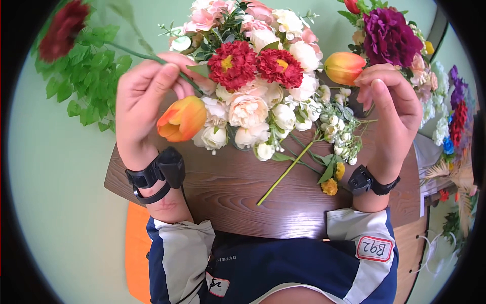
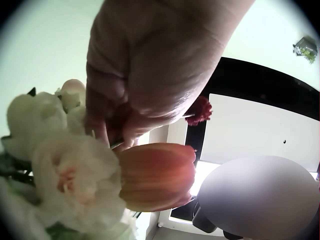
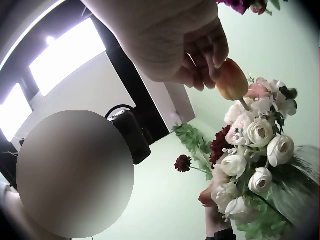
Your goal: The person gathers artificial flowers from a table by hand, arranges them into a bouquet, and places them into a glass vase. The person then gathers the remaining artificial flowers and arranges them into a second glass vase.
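Observation:
In the head view, the left hand pinches a green stem between thumb and fingers; a dark red flower is at its upper left end. An orange tulip sits just below that hand, beside a bouquet of white and pink flowers with two red blooms. The right hand is at the bouquet's right, its bent, loose fingers touching a second orange tulip. Fingertips meet this tulip's edge in the right wrist view. The vase under the bouquet is mostly hidden.
A bare green stem and small yellow flowers lie on the brown table. Green leaves hang at the left. A purple bloom stands at the back right, with more flowers further right.

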The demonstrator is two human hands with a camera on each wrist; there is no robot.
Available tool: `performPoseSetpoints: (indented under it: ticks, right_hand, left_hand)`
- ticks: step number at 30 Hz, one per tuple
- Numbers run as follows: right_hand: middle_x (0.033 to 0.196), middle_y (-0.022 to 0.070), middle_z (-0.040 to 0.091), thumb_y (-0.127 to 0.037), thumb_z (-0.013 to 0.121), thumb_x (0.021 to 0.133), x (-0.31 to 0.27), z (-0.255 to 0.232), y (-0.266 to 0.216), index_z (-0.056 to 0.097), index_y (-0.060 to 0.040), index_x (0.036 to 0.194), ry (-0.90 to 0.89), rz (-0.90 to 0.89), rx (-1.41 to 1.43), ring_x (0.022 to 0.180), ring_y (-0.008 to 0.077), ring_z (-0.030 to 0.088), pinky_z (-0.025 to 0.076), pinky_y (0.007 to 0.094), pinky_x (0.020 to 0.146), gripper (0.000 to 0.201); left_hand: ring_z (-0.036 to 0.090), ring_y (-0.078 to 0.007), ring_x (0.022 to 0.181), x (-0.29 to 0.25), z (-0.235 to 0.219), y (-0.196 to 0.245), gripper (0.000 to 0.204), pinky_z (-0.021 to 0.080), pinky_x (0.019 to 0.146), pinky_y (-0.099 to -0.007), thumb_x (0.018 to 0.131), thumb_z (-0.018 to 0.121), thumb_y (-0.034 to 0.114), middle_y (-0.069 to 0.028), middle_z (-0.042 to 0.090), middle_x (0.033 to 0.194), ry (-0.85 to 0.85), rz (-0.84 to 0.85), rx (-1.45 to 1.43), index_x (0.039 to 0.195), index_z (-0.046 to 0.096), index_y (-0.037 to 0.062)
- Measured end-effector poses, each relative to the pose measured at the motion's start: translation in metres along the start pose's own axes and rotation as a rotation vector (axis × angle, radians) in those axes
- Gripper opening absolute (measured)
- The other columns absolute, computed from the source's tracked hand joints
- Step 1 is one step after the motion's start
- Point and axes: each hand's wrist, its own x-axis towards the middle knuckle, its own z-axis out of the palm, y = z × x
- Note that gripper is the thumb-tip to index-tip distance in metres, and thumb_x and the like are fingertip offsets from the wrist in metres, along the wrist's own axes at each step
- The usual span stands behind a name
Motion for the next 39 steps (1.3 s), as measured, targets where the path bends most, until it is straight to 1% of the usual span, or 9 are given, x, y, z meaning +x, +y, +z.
performPoseSetpoints:
  ticks: [8, 12, 18, 20, 22, 24, 30, 32, 39]
  right_hand:
    - [0.081, 0.0063, 0.061, -0.005, 0.055, 0.084, 0.000, -0.003, -0.001, 0.060, 0.0025, 0.082, 0.016, -0.037, -0.010, 0.063, 0.0069, 0.049, 0.036, 0.0185, 0.055, 0.009]
    - [0.081, 0.0062, 0.061, -0.004, 0.056, 0.084, 0.000, -0.002, -0.001, 0.059, 0.0025, 0.082, 0.016, -0.054, -0.006, 0.063, 0.0071, 0.049, 0.037, 0.0185, 0.056, 0.008]
    - [0.083, 0.0070, 0.061, -0.003, 0.056, 0.084, -0.001, -0.002, 0.000, 0.059, 0.0030, 0.084, 0.006, -0.031, 0.007, 0.065, 0.0073, 0.050, 0.038, 0.0188, 0.057, 0.007]
    - [0.083, 0.0071, 0.061, -0.002, 0.055, 0.084, 0.000, -0.002, 0.000, 0.059, 0.0031, 0.084, -0.004, -0.046, 0.012, 0.065, 0.0074, 0.050, 0.038, 0.0188, 0.057, 0.007]
    - [0.083, 0.0071, 0.061, -0.002, 0.055, 0.084, 0.000, -0.001, 0.000, 0.059, 0.0032, 0.085, -0.014, -0.064, 0.014, 0.065, 0.0074, 0.050, 0.039, 0.0189, 0.057, 0.007]
    - [0.083, 0.0069, 0.060, -0.001, 0.055, 0.083, -0.001, -0.002, 0.000, 0.059, 0.0035, 0.085, -0.026, -0.061, 0.023, 0.065, 0.0074, 0.050, 0.039, 0.0187, 0.057, 0.006]
    - [0.084, 0.0103, 0.059, -0.005, 0.051, 0.084, -0.002, 0.001, -0.003, 0.059, 0.0038, 0.081, 0.007, -0.046, -0.017, 0.064, 0.0088, 0.049, 0.035, 0.0195, 0.056, 0.011]
    - [0.084, 0.0101, 0.059, -0.005, 0.052, 0.083, -0.002, 0.001, -0.003, 0.059, 0.0036, 0.081, 0.011, -0.039, -0.021, 0.064, 0.0088, 0.049, 0.035, 0.0195, 0.056, 0.011]
    - [0.084, 0.0088, 0.059, -0.005, 0.052, 0.083, -0.002, 0.001, -0.003, 0.059, 0.0032, 0.081, 0.012, -0.011, -0.034, 0.065, 0.0085, 0.049, 0.034, 0.0192, 0.056, 0.011]
  left_hand:
    - [0.049, -0.0151, 0.061, -0.006, -0.009, 0.032, 0.022, 0.039, 0.052, -0.0215, 0.094, 0.040, 0.012, -0.0179, 0.056, 0.083, 0.363, 0.502, 0.236, 0.089, 0.052, -0.0051]
    - [0.044, -0.0143, 0.062, -0.032, -0.012, 0.066, 0.017, 0.037, 0.054, -0.0184, 0.091, 0.042, 0.009, -0.0138, 0.053, 0.077, 0.744, 0.762, 0.394, 0.087, 0.054, -0.0028]
    - [0.041, -0.0128, 0.065, -0.060, 0.009, 0.104, 0.018, 0.036, 0.053, -0.0176, 0.087, 0.046, 0.014, -0.0049, 0.046, 0.071, 0.503, 0.893, -0.079, 0.074, 0.055, 0.0041]
    - [0.041, -0.0125, 0.065, -0.059, 0.027, 0.101, 0.019, 0.037, 0.052, -0.0192, 0.087, 0.046, 0.016, -0.0049, 0.046, 0.071, 0.410, 0.696, -0.197, 0.073, 0.054, 0.0050]
    - [0.040, -0.0147, 0.065, -0.045, 0.030, 0.087, 0.019, 0.037, 0.052, -0.0210, 0.087, 0.045, 0.015, -0.0091, 0.048, 0.072, 0.331, 0.697, -0.104, 0.076, 0.053, 0.0018]
    - [0.041, -0.0185, 0.067, -0.033, 0.032, 0.075, 0.019, 0.036, 0.052, -0.0223, 0.088, 0.043, 0.013, -0.0155, 0.050, 0.075, 0.339, 0.728, 0.360, 0.081, 0.050, -0.0027]
    - [0.038, -0.0184, 0.066, -0.029, 0.029, 0.069, 0.019, 0.035, 0.051, -0.0213, 0.090, 0.035, 0.007, -0.0169, 0.048, 0.076, 0.404, 0.665, 0.286, 0.083, 0.048, -0.0041]
    - [0.036, -0.0172, 0.066, -0.038, 0.018, 0.076, 0.017, 0.037, 0.053, -0.0204, 0.089, 0.035, 0.006, -0.0131, 0.045, 0.074, 0.371, 0.651, -0.031, 0.083, 0.049, -0.0021]
    - [0.029, -0.0162, 0.065, -0.046, 0.014, 0.081, 0.017, 0.033, 0.053, -0.0214, 0.091, 0.037, 0.010, -0.0104, 0.039, 0.070, 0.278, 0.680, 0.206, 0.080, 0.045, -0.0004]
